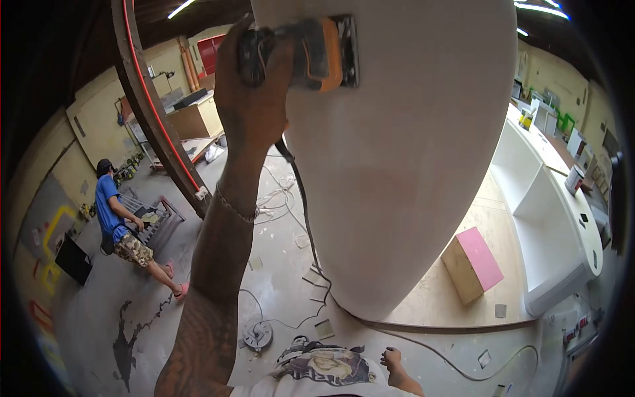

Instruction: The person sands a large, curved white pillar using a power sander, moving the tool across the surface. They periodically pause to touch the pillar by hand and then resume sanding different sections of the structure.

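Note:
My left hand (254,86) is wrapped round an orange and black power sander (317,53), whose flat pad is against a large pale curved panel (397,152). A dark cord (301,192) hangs from the sander and runs down to the floor. Low in the view, my right hand (391,358) is beside my body, well away from the panel, with its fingers curled; whether anything is in it is too small to tell.
Another person in a blue shirt (109,202) stands at the left by a metal rack. A red-lined post (155,99), cable reel (257,335), pink-topped wooden box (473,264) and white shelf unit (529,212) surround the panel. Cords lie on the floor.

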`<state>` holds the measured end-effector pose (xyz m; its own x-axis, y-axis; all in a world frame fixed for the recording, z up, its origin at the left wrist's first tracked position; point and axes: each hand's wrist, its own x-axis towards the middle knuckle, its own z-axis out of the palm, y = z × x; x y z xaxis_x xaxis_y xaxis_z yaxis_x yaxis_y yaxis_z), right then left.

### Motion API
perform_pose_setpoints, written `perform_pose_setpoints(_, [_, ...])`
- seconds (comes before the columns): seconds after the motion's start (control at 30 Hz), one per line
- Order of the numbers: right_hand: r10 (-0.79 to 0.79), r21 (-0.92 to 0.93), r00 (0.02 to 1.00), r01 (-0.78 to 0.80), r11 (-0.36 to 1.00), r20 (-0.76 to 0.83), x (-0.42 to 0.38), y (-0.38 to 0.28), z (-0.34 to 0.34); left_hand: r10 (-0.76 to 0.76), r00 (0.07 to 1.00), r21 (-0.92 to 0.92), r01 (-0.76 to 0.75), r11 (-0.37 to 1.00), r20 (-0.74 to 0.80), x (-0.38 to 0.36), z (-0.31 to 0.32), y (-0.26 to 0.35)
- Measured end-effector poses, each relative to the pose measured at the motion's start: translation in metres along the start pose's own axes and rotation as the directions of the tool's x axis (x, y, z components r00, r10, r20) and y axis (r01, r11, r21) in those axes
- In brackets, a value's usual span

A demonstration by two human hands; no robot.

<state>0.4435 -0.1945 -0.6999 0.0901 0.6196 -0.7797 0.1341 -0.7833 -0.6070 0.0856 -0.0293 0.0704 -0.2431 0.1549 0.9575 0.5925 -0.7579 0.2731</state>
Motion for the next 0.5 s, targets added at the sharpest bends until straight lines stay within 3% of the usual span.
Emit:
perform_pose_setpoints(0.1, [0.024,0.018,1.000,-0.024,1.000,-0.020,-0.007,0.009,-0.004,-0.019,1.000,0.095,0.021,0.995,-0.016,-0.039,-0.007,-0.014])
perform_pose_setpoints(0.17, [0.048,0.044,0.997,-0.046,0.998,-0.057,-0.007,0.015,-0.006,0.057,0.998,0.240,-0.061,0.969,0.023,-0.067,-0.014,-0.026])
perform_pose_setpoints(0.23, [0.068,0.059,0.996,-0.065,0.996,-0.065,-0.009,0.017,-0.008,-0.115,0.993,0.163,0.111,0.980,0.018,-0.097,-0.017,-0.032])
perform_pose_setpoints(0.33, [0.071,0.038,0.996,-0.069,0.997,-0.055,-0.007,0.020,-0.015,0.021,0.999,0.243,-0.031,0.969,0.046,-0.137,-0.021,-0.044])
perform_pose_setpoints(0.43, [0.066,0.039,0.995,-0.063,0.997,-0.070,-0.009,0.016,-0.019,-0.017,0.998,0.212,0.005,0.977,0.054,-0.182,-0.023,-0.051])
perform_pose_setpoints(0.5, [0.061,0.050,0.995,-0.057,0.997,-0.081,-0.008,0.011,-0.019,0.073,0.993,0.252,-0.093,0.963,0.088,-0.206,-0.023,-0.053])
